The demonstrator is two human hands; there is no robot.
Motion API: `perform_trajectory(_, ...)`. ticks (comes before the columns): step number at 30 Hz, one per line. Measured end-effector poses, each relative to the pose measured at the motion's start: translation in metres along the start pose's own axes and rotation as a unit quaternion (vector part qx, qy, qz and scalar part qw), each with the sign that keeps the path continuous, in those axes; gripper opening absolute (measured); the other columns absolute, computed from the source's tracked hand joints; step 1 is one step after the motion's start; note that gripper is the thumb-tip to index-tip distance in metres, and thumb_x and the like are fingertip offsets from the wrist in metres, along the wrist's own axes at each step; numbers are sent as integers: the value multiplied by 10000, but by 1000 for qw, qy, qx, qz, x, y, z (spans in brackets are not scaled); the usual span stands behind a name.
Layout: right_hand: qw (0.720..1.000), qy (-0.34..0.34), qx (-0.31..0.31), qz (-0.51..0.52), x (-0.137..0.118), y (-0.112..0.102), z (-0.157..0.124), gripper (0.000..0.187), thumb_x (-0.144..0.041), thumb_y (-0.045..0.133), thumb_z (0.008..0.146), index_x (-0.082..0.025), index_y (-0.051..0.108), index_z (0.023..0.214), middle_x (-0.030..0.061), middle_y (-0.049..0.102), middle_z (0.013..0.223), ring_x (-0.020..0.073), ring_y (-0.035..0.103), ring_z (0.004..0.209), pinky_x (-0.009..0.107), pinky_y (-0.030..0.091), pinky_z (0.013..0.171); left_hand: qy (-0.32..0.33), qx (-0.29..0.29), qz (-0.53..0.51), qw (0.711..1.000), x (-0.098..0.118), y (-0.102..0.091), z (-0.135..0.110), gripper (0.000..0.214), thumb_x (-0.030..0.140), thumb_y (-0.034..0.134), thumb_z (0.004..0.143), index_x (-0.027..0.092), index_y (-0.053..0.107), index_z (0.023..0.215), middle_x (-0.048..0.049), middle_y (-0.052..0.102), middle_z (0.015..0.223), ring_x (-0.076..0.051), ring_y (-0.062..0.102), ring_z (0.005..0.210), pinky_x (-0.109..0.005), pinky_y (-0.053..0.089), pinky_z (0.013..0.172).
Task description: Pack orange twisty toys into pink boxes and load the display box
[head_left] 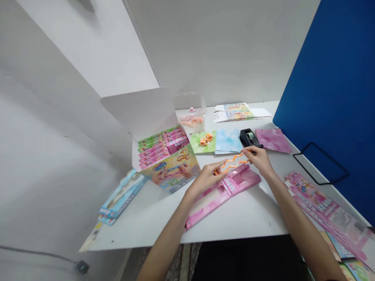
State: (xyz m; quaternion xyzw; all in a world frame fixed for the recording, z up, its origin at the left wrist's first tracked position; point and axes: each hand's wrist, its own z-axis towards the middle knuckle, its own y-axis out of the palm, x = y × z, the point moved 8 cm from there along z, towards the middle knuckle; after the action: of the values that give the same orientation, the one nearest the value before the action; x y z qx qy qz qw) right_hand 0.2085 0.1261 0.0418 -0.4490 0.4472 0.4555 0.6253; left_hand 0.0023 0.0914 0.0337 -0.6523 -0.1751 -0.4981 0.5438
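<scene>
My left hand (206,177) and my right hand (259,159) each pinch one end of a wavy orange toy strip (231,163), stretched between them just above a flat pink package card (225,191) lying on the white table (164,218). Both hands are closed on the strip's ends. A black tape dispenser (248,137) stands just behind my right hand.
An open display box (164,156) with pink and green packs stands at the left, blue packs (123,195) beside it. Green, blue and pink cards (228,141) lie behind. A clear bag of orange toys (191,119) sits farther back. Pink flat cards (325,210) are stacked at right beside a blue partition (336,97).
</scene>
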Motion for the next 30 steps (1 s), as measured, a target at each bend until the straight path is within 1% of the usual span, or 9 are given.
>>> perform_trajectory(4,991,92,-8,100,14,2,-2,398,-477,787,547,-157,738,778,9,590,619,63,314,442,242,217,408,27,55,29,998,0,-5,1,485,310,573,844,234,578,1323,48,477,706,-93,404,614,-212,350,633)
perform_trajectory(7,985,103,-28,132,17,4,-2,422,-469,812,539,-166,747,826,-25,514,572,55,264,440,244,165,417,18,60,39,997,-2,-6,1,484,262,554,834,241,585,1317,49,461,713,-98,398,621,-215,345,641)
perform_trajectory(10,992,54,-55,103,9,5,-1,434,-507,768,635,-171,748,910,-36,463,562,80,306,474,250,225,444,26,65,61,996,-1,-9,2,532,223,551,818,257,552,1348,40,474,759,-110,426,659,-218,359,661)
perform_trajectory(12,993,14,-101,54,2,10,-3,459,-512,728,701,-179,735,1017,-39,440,589,95,344,508,253,288,477,33,91,65,993,-1,-15,2,527,222,580,805,262,569,1331,27,483,791,-119,456,694,-225,387,692)
perform_trajectory(16,980,-64,-171,-79,-8,20,-8,515,-377,775,681,-257,682,1174,-14,440,820,107,435,603,277,426,594,24,136,-12,990,-7,-25,4,496,268,664,779,232,609,1271,-2,554,858,-125,494,726,-238,422,706)
perform_trajectory(19,967,-109,-153,-171,-11,21,-10,456,-271,738,723,-292,674,1174,-12,397,869,111,463,631,290,449,668,0,134,-120,984,-14,-25,5,531,316,709,752,190,603,1256,-7,595,840,-122,509,705,-227,421,646)
perform_trajectory(21,957,-131,-141,-215,-12,21,-10,379,-247,695,772,-285,680,1149,-12,401,849,120,462,633,288,440,679,-4,136,-153,979,-16,-24,6,505,322,731,726,175,639,1200,-30,638,903,-130,536,742,-229,427,656)
perform_trajectory(24,946,-154,-133,-254,-14,21,-10,304,-247,677,793,-264,696,1096,-10,421,807,131,460,620,277,422,649,0,142,-129,981,-17,-24,6,445,324,736,715,173,690,1132,-56,674,988,-138,547,772,-239,421,677)
perform_trajectory(30,931,-165,-127,-301,-11,21,-10,252,-216,662,785,-241,721,1029,7,493,806,151,529,659,277,414,643,2,161,-25,987,-16,-23,5,350,326,722,734,190,728,1057,15,578,698,-120,479,634,-235,376,622)
